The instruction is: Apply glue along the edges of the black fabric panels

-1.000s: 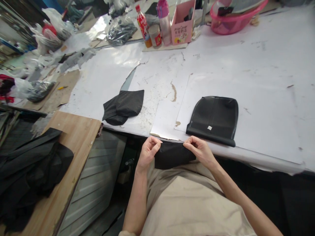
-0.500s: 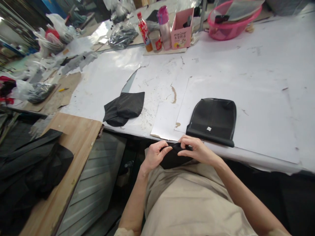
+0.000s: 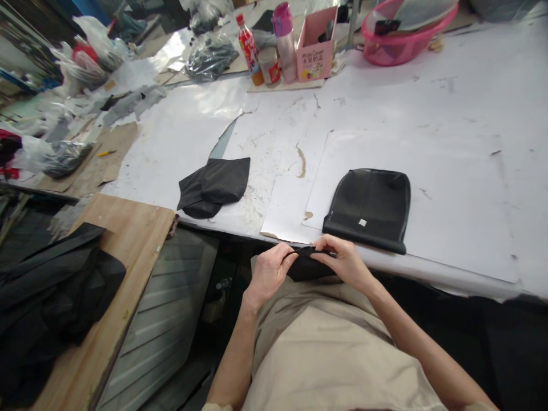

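Note:
Between my two hands is a piece of black fabric [image 3: 309, 267], held up at the near edge of the table in front of my body. My left hand [image 3: 270, 269] pinches its upper edge on the left. On the other side, my right hand [image 3: 341, 260] grips the same edge between thumb and fingers. Just beyond my right hand lies a flat black panel [image 3: 372, 200] with a rounded far end, a rolled near edge and a small white square on it. Farther left, a few black pieces [image 3: 225, 182] overlap near the table edge.
White sheets cover the table [image 3: 462, 188]. At the back stand a red-capped bottle [image 3: 249, 50], a jar [image 3: 269, 65], a pink-lidded bottle [image 3: 285, 43], a pink box [image 3: 317, 45] and a pink basin [image 3: 406, 40]. Black fabric [image 3: 55, 302] drapes over a wooden board [image 3: 132, 222] at left.
My right thumb and fingers have closed more tightly on the fabric's edge, and less of the fabric shows below my hands. The view has shifted slightly; the table items stay put.

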A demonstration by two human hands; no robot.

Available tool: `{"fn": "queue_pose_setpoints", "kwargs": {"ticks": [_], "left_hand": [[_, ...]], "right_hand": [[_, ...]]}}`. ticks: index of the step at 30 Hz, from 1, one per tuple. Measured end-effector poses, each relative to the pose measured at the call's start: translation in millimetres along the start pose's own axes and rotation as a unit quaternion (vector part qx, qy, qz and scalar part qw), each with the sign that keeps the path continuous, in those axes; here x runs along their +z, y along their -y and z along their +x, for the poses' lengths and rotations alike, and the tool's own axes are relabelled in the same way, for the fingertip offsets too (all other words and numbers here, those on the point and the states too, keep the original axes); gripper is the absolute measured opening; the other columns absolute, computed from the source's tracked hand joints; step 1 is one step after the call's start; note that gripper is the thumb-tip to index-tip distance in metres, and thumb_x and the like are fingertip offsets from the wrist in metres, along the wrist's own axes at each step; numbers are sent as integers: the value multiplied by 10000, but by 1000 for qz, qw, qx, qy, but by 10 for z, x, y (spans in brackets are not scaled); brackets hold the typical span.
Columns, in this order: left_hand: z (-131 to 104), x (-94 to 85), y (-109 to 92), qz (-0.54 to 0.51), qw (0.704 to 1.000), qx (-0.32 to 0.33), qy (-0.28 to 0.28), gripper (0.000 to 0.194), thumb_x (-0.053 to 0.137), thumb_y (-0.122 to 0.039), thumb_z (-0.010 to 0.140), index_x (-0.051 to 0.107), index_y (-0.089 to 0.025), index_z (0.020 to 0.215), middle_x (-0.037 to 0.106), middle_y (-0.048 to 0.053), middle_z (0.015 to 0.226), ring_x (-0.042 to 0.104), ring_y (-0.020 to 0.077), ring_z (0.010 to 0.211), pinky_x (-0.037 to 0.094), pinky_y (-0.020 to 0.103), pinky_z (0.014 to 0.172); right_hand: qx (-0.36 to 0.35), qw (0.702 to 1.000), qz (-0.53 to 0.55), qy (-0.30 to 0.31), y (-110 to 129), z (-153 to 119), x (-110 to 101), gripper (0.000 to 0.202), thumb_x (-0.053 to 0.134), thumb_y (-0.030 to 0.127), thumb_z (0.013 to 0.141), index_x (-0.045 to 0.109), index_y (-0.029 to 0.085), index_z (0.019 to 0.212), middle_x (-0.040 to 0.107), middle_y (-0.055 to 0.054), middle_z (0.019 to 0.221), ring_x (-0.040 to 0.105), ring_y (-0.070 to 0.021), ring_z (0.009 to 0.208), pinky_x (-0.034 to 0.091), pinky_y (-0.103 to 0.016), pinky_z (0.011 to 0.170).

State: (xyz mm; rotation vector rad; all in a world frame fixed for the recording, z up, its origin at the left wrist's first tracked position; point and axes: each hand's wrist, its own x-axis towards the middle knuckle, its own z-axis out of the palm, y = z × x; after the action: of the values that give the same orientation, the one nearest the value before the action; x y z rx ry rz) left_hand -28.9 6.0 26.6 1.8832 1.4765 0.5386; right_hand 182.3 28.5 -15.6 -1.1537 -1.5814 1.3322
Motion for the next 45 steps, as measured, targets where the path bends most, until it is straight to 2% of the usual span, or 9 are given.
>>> {"fn": "queue_pose_setpoints", "kwargs": {"ticks": [6,11,14,19,22,29,34,39,45], "left_hand": [[79,214,-50,-49,997,-17,-54,363,459,-385,1010,525,-180,717,490,-26,676,442,105,638,310,243,626],[105,260,-24,-112,991,-51,-46,415,475,-441,992,489,-178,671,426,-43,631,391,95,605,294,230,587],[102,261,-21,-146,986,-64,-41,442,439,-480,996,513,-173,687,431,-36,641,402,102,617,302,232,588],[112,285,-16,-205,975,-79,-29,472,403,-531,993,550,-166,731,462,-28,659,418,110,631,323,234,604],[120,314,8,-239,966,-96,-16,497,406,-565,981,532,-166,713,446,-29,651,400,110,627,321,237,600],[117,385,81,-314,935,-161,-34,499,501,-613,924,518,-169,697,412,-40,635,334,94,593,294,232,567],[124,400,57,-370,910,-183,-41,514,597,-622,863,492,-164,654,380,-47,615,309,81,582,260,222,531],[137,439,56,-434,872,-223,-37,470,668,-590,822,537,-157,692,450,-51,614,363,67,559,296,203,525],[153,452,45,-484,840,-241,-44,422,756,-509,750,542,-151,684,473,-58,605,368,53,537,293,191,525]], "right_hand": [[15,999,34,13,-1,9,27,191,720,355,829,623,197,782,616,-3,755,531,-152,711,423,-269,667],[70,992,50,95,26,24,-54,407,587,512,894,571,176,665,403,34,607,342,-109,593,279,-254,543],[107,985,88,101,24,34,-63,521,578,622,857,510,175,599,331,36,600,282,-100,587,215,-259,530],[220,953,192,80,11,49,-5,555,651,696,766,575,162,632,386,41,573,286,-90,562,190,-254,531],[239,941,230,73,-11,62,10,531,666,671,775,628,156,653,476,24,582,355,-100,578,251,-250,550],[133,974,157,99,13,30,-51,347,801,486,715,638,182,758,586,9,709,494,-136,664,389,-260,619],[-27,999,13,39,89,-37,-41,187,693,286,853,561,215,741,615,-25,850,582,-182,829,462,-306,763],[-123,983,-138,5,29,-82,-3,122,550,169,942,611,228,854,611,-75,1096,618,-180,934,476,-301,785],[-176,964,-200,-3,-48,-103,17,202,487,172,981,623,229,843,591,-90,1183,632,-177,968,493,-297,772]]}}
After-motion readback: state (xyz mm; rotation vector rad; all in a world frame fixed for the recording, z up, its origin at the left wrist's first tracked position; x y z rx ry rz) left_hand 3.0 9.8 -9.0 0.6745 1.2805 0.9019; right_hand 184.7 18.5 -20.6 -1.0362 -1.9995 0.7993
